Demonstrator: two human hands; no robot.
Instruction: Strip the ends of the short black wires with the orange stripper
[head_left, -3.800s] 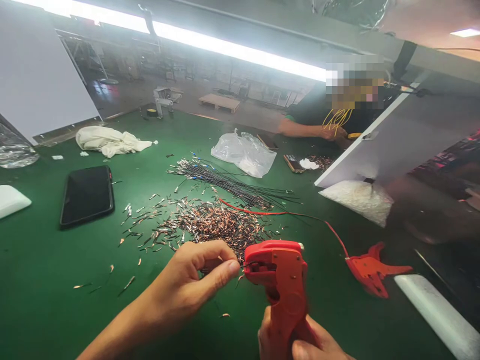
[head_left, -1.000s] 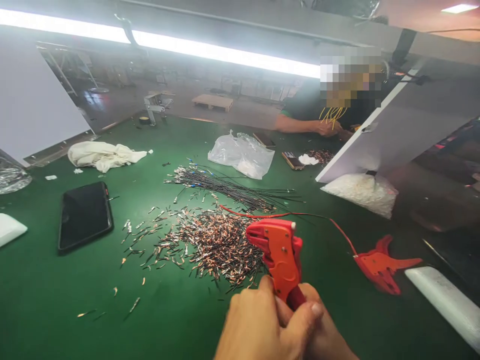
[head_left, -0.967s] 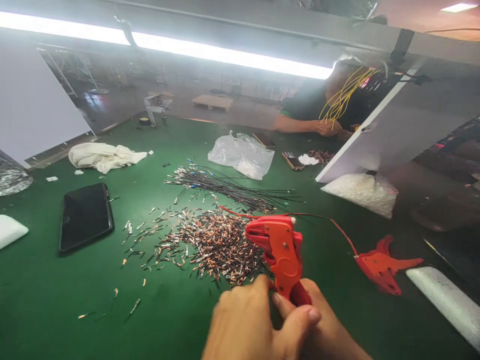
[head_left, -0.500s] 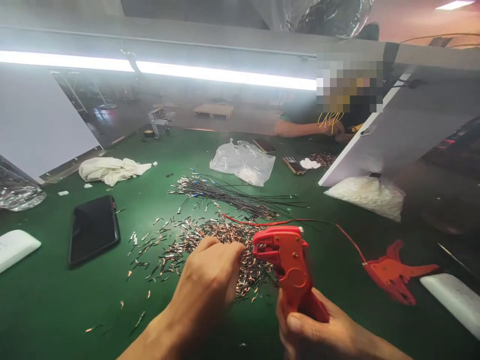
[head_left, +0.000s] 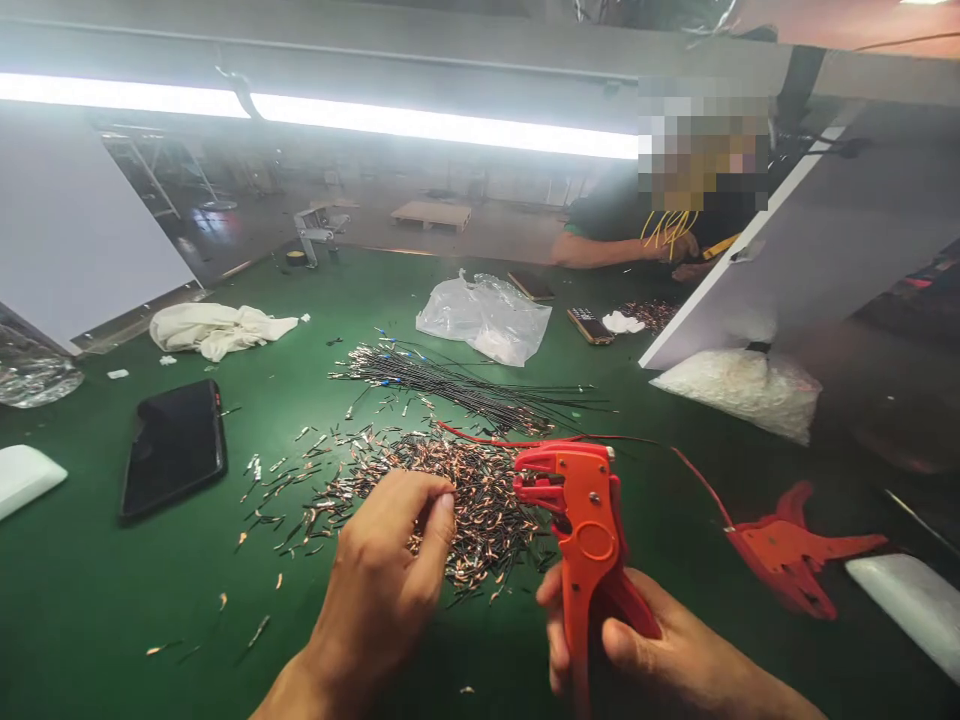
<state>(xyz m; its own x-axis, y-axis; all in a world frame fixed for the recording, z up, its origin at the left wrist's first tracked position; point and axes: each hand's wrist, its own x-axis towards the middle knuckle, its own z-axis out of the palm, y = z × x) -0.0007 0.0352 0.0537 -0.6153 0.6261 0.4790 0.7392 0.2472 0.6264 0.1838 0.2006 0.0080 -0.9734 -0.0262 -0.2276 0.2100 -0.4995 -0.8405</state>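
My right hand [head_left: 637, 630] is wrapped around the handles of a red wire stripper [head_left: 592, 520], held upright with its jaws pointing left. Thumb and forefinger of my left hand [head_left: 394, 560] are pinched together just left of the jaws, apart from them. Whatever the pinch holds, if anything, is too small to make out. Beneath both hands spreads a heap of short black wire offcuts [head_left: 487, 530] with copper showing. Behind the heap lies a bundle of long black wires [head_left: 450, 385], some with metal ends and blue marks.
A second red tool [head_left: 802, 550] lies at right, beside a white block [head_left: 907, 600]. Left are a black phone [head_left: 176, 450] and a white cloth [head_left: 221, 330]. Plastic bags [head_left: 487, 318] lie farther back. Across the green table [head_left: 360, 285], a person's hands [head_left: 679, 255] hold yellow wires.
My left hand has turned and drawn back left, away from the stripper's jaws, so the thumb now shows. My right hand's grip on the handles has loosened somewhat.
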